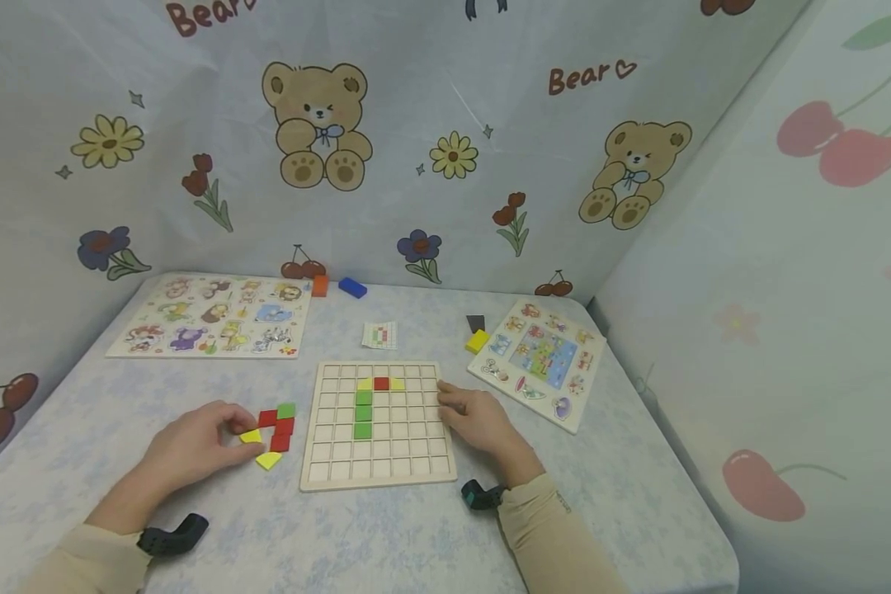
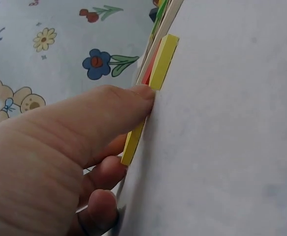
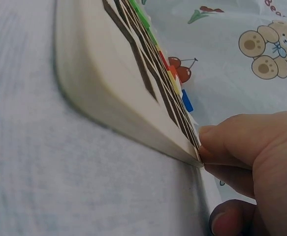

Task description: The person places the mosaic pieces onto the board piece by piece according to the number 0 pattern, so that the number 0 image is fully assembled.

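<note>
A wooden grid board (image 1: 379,462) lies at the table's centre, holding a yellow-red-yellow row and a green column of tiles. My left hand (image 1: 193,445) is left of it, with thumb and fingers pinching a flat yellow tile (image 1: 251,436) that lies on the table. The left wrist view shows that yellow tile (image 2: 132,141) between thumb and fingers, and a second yellow tile (image 2: 164,59) beyond it. Red tiles (image 1: 279,431), a green tile (image 1: 286,410) and another yellow tile (image 1: 269,459) lie close by. My right hand (image 1: 475,421) rests with loosely bent fingertips (image 3: 217,145) against the board's right edge (image 3: 133,118).
An animal puzzle board (image 1: 211,318) lies at the back left and another puzzle board (image 1: 542,359) at the right. An orange block (image 1: 319,285), a blue block (image 1: 352,287), a pattern card (image 1: 379,334), a dark block (image 1: 475,322) and a yellow block (image 1: 478,341) sit behind the grid. Printed cloth walls enclose the table.
</note>
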